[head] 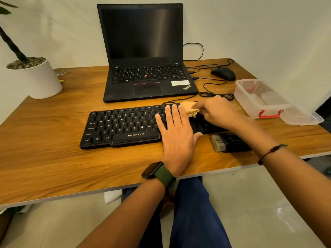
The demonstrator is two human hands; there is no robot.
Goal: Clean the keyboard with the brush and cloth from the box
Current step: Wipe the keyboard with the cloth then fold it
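A black keyboard (pixel 121 127) lies across the wooden desk (pixel 53 158). My left hand (pixel 176 133) lies flat on its right half, fingers straight and pressing on the keys. My right hand (pixel 217 111) grips a bunched tan cloth (pixel 190 108) on the keyboard's upper right keys, just beyond my left fingertips. A black brush (pixel 229 142) with pale bristles lies on the desk below the keyboard's right end. The clear plastic box (pixel 259 99) with red clips stands open at the right, its lid (pixel 304 117) beside it.
An open black laptop (pixel 145 56) stands behind the keyboard. A black mouse (pixel 223 73) and loose cables (pixel 215 93) lie at the back right. A white plant pot (pixel 34 77) sits at the back left. The desk's front edge runs below my wrists.
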